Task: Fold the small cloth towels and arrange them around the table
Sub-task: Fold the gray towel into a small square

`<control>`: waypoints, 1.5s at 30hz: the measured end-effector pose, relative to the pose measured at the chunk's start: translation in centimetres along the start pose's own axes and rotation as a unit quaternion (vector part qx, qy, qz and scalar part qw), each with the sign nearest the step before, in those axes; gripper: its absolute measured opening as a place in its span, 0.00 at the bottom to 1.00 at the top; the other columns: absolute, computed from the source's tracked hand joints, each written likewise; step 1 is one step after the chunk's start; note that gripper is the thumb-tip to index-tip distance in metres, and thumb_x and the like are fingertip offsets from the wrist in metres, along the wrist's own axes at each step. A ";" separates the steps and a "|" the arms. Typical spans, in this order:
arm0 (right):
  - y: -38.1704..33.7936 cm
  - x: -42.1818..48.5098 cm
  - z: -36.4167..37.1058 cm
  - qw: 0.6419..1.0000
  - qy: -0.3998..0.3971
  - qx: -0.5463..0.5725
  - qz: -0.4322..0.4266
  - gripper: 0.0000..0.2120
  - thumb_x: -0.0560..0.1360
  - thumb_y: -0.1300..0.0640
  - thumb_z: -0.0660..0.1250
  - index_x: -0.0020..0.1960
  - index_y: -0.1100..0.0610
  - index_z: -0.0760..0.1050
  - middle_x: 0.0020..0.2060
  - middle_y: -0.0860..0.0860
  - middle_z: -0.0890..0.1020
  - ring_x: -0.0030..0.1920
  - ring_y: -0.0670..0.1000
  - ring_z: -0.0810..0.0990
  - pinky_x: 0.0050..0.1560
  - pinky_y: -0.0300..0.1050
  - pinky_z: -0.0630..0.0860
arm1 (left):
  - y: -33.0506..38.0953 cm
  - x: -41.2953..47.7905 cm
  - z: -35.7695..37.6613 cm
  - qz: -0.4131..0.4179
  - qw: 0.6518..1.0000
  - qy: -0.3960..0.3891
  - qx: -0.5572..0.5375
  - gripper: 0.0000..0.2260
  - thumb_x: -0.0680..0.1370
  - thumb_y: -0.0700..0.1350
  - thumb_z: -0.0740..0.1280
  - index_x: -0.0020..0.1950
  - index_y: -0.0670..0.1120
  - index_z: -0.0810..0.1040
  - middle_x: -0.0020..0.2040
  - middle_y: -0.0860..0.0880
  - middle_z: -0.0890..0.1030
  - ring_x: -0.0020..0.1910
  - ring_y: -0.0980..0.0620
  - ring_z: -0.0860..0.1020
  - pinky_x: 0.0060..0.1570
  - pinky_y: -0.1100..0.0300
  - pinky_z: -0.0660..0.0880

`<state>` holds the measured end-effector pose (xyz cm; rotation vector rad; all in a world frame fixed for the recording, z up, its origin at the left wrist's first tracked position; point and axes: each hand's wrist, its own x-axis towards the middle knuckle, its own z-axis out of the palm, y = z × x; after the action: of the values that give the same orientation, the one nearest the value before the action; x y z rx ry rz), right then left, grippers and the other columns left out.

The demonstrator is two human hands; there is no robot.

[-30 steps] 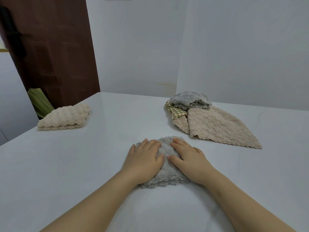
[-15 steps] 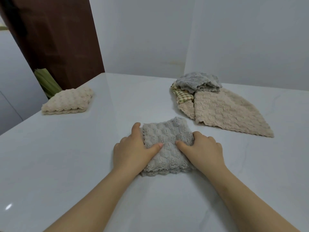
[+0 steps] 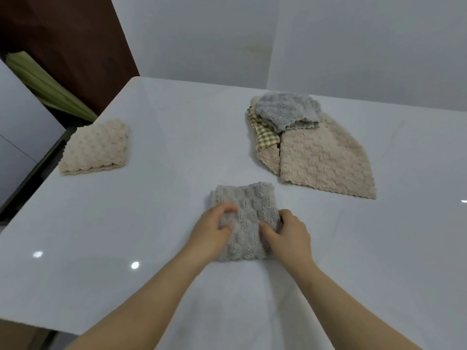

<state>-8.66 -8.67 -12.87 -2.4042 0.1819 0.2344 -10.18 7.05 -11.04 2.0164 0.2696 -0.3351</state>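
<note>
Two hands hold the folded grey towel (image 3: 246,213) at the near middle of the table (image 3: 164,117): the left hand (image 3: 211,232) curls its fingers (image 3: 227,207) over the left edge, and the right hand (image 3: 289,234) pinches the right edge, thumb on top. The fold looks finished, so I think the step now is to carry it to its place. It is good to lift both sides together and keep the layers pressed, because the soft fabric can open easily. One beige folded towel (image 3: 96,147) lies near the far left edge, so a place well apart from it fits. The unfolded pile (image 3: 313,147) waits at the far right.
</note>
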 end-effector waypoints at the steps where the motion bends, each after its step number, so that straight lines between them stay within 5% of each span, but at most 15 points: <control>1: -0.2 -0.3 -0.4 0.999 -0.022 0.043 0.012 0.13 0.74 0.50 0.64 0.54 0.56 0.70 0.43 0.50 0.76 0.47 0.54 0.75 0.48 0.49 0.72 | 0.1 -0.4 0.0 -0.023 0.999 -0.012 -0.033 0.17 0.77 0.36 0.60 0.51 0.60 0.73 0.62 0.54 0.73 0.51 0.50 0.77 0.52 0.57 0.76; 3: -0.5 -1.2 -1.4 0.989 -0.065 0.133 0.026 0.14 0.75 0.53 0.64 0.59 0.53 0.68 0.44 0.47 0.78 0.47 0.51 0.77 0.47 0.46 0.75 | 0.6 -1.1 0.1 -0.054 0.994 -0.021 -0.097 0.17 0.77 0.36 0.62 0.50 0.61 0.74 0.55 0.58 0.74 0.47 0.51 0.79 0.51 0.54 0.78; 7: 0.4 -2.6 -2.8 0.954 -0.102 0.276 0.060 0.17 0.74 0.56 0.65 0.61 0.46 0.68 0.48 0.45 0.80 0.48 0.47 0.80 0.51 0.45 0.78 | 2.2 -1.5 1.1 -0.049 0.987 0.000 -0.150 0.18 0.77 0.36 0.63 0.58 0.57 0.71 0.54 0.60 0.72 0.44 0.66 0.73 0.45 0.69 0.74; 12: 3.0 -2.4 -6.6 0.912 -0.099 0.392 0.066 0.15 0.75 0.62 0.65 0.57 0.46 0.70 0.50 0.50 0.79 0.50 0.49 0.80 0.48 0.45 0.80 | 5.7 -1.6 4.0 -0.043 0.979 0.039 -0.197 0.17 0.76 0.37 0.65 0.58 0.57 0.70 0.59 0.52 0.72 0.50 0.59 0.75 0.47 0.64 0.76; 16: 6.5 -1.1 -11.0 0.910 -0.100 0.400 0.046 0.16 0.75 0.63 0.65 0.60 0.50 0.70 0.50 0.51 0.80 0.50 0.51 0.81 0.49 0.49 0.80 | 8.4 -2.3 8.9 -0.034 0.974 0.021 -0.222 0.18 0.76 0.35 0.65 0.57 0.57 0.70 0.55 0.56 0.73 0.46 0.59 0.77 0.38 0.67 0.78; 23: 16.1 0.1 -20.6 0.911 -0.151 0.384 0.023 0.15 0.75 0.62 0.65 0.59 0.50 0.69 0.48 0.52 0.79 0.48 0.51 0.81 0.44 0.42 0.80 | 13.6 -4.7 21.4 -0.047 0.972 0.057 -0.221 0.19 0.74 0.34 0.68 0.50 0.60 0.73 0.63 0.51 0.72 0.55 0.45 0.78 0.57 0.46 0.76; 29: 21.5 -0.1 -25.6 0.908 -0.179 0.378 0.027 0.15 0.75 0.62 0.65 0.58 0.49 0.68 0.47 0.50 0.79 0.45 0.47 0.80 0.33 0.32 0.78 | 16.4 -5.7 27.8 -0.064 0.972 0.064 -0.216 0.18 0.74 0.35 0.67 0.53 0.58 0.73 0.64 0.50 0.71 0.57 0.49 0.76 0.58 0.50 0.75; 34: 24.3 0.8 -27.8 0.920 -0.155 0.359 0.041 0.16 0.75 0.61 0.65 0.60 0.49 0.68 0.49 0.51 0.78 0.47 0.49 0.80 0.39 0.36 0.77 | 18.2 -4.4 30.8 -0.073 0.976 0.039 -0.204 0.16 0.76 0.36 0.65 0.56 0.56 0.72 0.59 0.52 0.72 0.45 0.49 0.77 0.51 0.49 0.77; 39: 27.4 1.6 -30.0 0.923 -0.125 0.361 0.055 0.15 0.75 0.61 0.65 0.57 0.48 0.67 0.48 0.51 0.78 0.47 0.49 0.80 0.39 0.37 0.76 | 20.2 -3.0 33.9 -0.070 0.979 0.017 -0.189 0.15 0.76 0.36 0.64 0.52 0.57 0.72 0.51 0.55 0.74 0.45 0.47 0.75 0.53 0.44 0.75; 45: 32.0 3.1 -33.8 0.926 -0.101 0.361 0.054 0.15 0.75 0.62 0.65 0.58 0.49 0.68 0.47 0.52 0.78 0.46 0.50 0.80 0.39 0.38 0.76 | 23.0 -1.9 39.3 -0.074 0.983 0.014 -0.169 0.13 0.76 0.37 0.64 0.55 0.54 0.72 0.60 0.49 0.73 0.43 0.50 0.77 0.53 0.49 0.77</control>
<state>-7.79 -55.16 -9.14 -1.6270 0.2548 0.3872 -9.03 -38.38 -8.26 1.6703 0.4635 -0.3302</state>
